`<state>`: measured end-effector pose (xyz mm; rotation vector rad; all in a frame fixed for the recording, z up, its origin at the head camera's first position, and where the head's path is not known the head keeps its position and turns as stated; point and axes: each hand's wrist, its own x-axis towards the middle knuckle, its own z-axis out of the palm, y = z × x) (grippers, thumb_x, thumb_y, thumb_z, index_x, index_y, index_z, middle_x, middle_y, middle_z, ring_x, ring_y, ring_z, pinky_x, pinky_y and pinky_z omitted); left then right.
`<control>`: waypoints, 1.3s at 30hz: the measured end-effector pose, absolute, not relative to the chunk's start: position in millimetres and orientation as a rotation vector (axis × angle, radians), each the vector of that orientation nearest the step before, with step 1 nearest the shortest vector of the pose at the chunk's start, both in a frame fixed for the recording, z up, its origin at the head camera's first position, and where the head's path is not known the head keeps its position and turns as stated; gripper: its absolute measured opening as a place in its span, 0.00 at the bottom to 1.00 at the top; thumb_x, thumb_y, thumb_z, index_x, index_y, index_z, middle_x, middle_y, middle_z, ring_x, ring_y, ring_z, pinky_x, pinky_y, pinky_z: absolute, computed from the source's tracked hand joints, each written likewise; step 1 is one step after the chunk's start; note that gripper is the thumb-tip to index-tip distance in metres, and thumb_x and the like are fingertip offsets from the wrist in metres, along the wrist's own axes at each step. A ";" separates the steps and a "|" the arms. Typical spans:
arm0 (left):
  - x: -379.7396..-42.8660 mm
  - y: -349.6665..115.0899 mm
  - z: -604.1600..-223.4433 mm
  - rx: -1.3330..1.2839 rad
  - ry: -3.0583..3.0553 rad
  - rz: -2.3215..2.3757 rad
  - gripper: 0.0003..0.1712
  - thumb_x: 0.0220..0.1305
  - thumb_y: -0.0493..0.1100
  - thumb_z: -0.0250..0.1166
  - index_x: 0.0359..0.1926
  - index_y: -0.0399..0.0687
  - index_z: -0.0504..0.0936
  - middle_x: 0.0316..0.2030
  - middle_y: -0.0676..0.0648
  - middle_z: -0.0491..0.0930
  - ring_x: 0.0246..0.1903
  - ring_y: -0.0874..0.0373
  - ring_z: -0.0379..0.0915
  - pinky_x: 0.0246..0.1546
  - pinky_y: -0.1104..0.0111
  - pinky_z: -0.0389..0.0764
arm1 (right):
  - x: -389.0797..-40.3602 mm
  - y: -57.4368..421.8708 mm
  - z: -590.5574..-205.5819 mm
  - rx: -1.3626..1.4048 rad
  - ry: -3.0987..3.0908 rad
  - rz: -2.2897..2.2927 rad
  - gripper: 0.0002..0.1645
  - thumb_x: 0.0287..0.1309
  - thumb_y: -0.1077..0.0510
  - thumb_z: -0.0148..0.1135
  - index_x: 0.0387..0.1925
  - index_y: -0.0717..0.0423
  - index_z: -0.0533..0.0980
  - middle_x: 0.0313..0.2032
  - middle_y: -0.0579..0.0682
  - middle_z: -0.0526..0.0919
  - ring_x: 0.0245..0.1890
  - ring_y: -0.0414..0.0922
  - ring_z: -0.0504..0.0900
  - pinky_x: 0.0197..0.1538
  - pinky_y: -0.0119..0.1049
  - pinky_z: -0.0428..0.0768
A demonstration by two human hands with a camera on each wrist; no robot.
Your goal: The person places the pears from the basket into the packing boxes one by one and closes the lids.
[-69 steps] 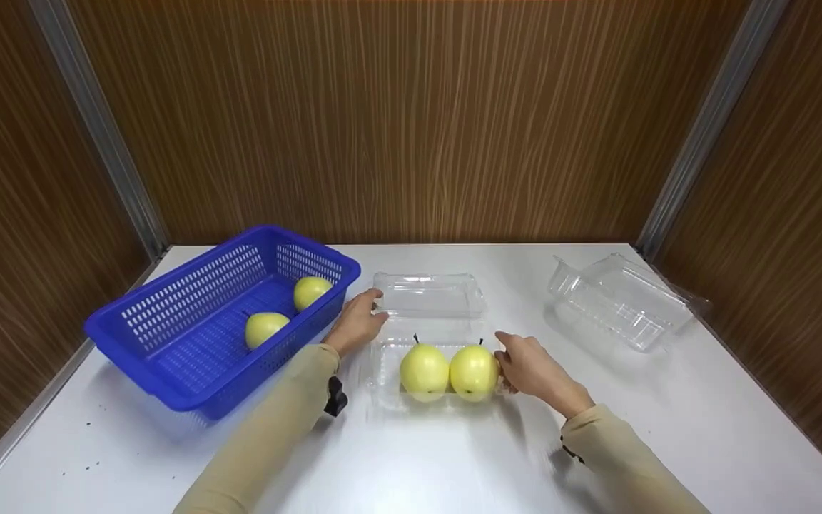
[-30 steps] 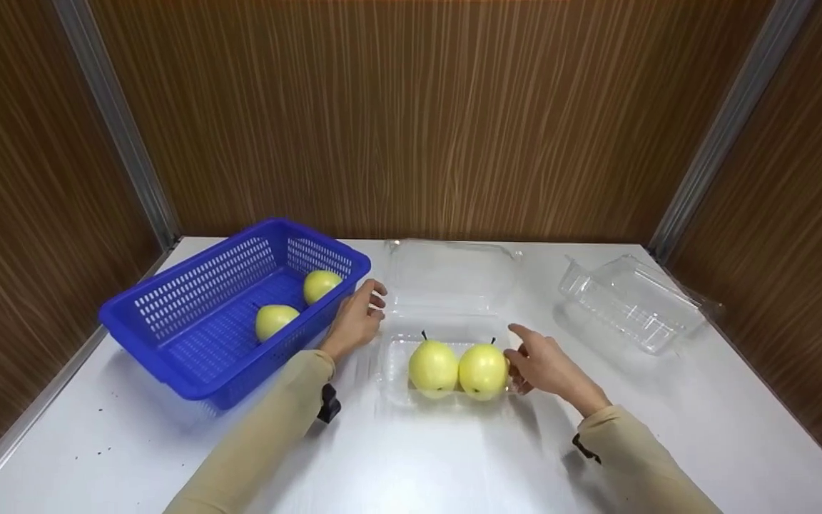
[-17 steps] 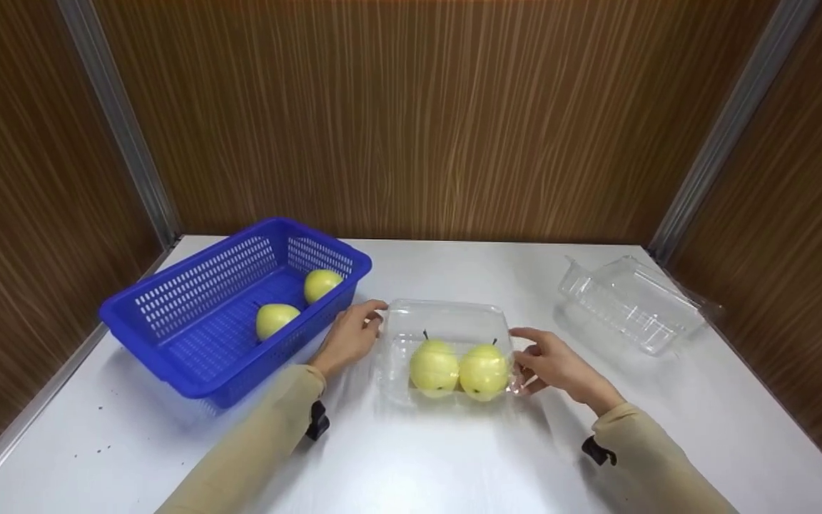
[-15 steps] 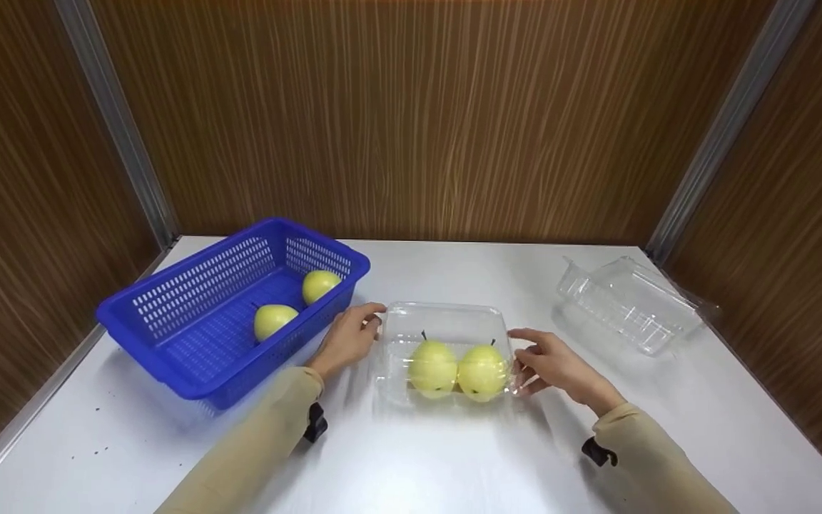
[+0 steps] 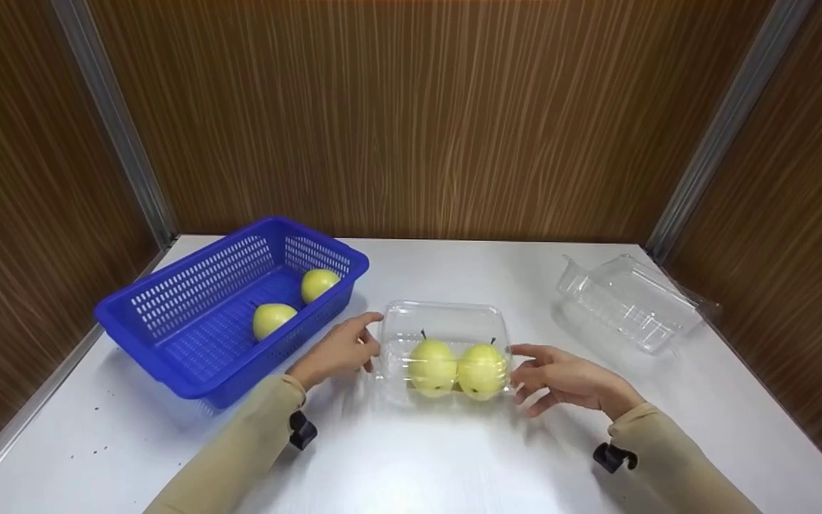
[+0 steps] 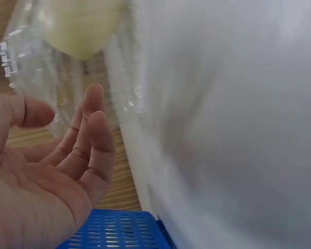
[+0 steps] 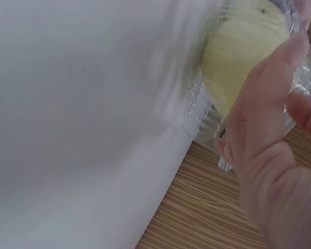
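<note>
A clear plastic clamshell box [image 5: 445, 314] sits mid-table with its lid down over two yellow-green apples [image 5: 432, 368], which stand side by side with stems pointing away. At its left side is my left hand [image 5: 343, 348], fingers loosely bent with fingertips near the box's edge; the left wrist view shows nothing in its palm. My right hand [image 5: 571, 378] is at the opposite side, fingers spread and fingertips right at the box's right edge. In the right wrist view that hand [image 7: 269, 119] overlaps part of the box and an apple [image 7: 238, 52].
On the left a blue perforated basket [image 5: 190, 382] holds two more apples [image 5: 273, 321]. At the back right lies another clear plastic box [image 5: 625, 300], standing open. Wood-patterned panels [image 5: 411, 121] enclose the white table [image 5: 411, 464] at the back and sides.
The lid, lying back behind the apples earlier, has swung forward over them. Both hands have since shifted nearer along the box's sides, and the right fingers have loosened from its edge.
</note>
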<state>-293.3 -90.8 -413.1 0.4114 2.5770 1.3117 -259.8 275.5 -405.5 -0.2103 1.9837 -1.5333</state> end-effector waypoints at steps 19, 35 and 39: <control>-287.2 -103.4 -414.0 0.423 1.922 1.486 0.62 0.60 0.36 0.62 0.77 0.63 0.25 0.29 0.41 0.83 0.22 0.55 0.80 0.26 0.68 0.79 | -261.9 271.0 -410.5 -0.260 1.806 -1.595 0.54 0.64 0.64 0.56 0.75 0.62 0.29 0.37 0.55 0.83 0.33 0.44 0.84 0.43 0.39 0.85; -295.6 -98.5 -418.7 0.403 1.869 1.564 0.60 0.61 0.33 0.62 0.77 0.64 0.29 0.28 0.43 0.83 0.20 0.61 0.67 0.23 0.72 0.69 | -263.1 272.0 -412.4 -0.224 1.879 -1.641 0.52 0.63 0.65 0.58 0.76 0.62 0.36 0.40 0.60 0.83 0.34 0.44 0.85 0.43 0.38 0.85; -297.5 -96.9 -416.1 0.364 1.913 1.565 0.58 0.61 0.33 0.62 0.78 0.65 0.33 0.28 0.44 0.83 0.19 0.61 0.61 0.23 0.72 0.64 | -264.6 271.2 -410.4 -0.202 1.887 -1.670 0.52 0.63 0.66 0.58 0.75 0.63 0.36 0.41 0.63 0.83 0.34 0.44 0.85 0.43 0.37 0.85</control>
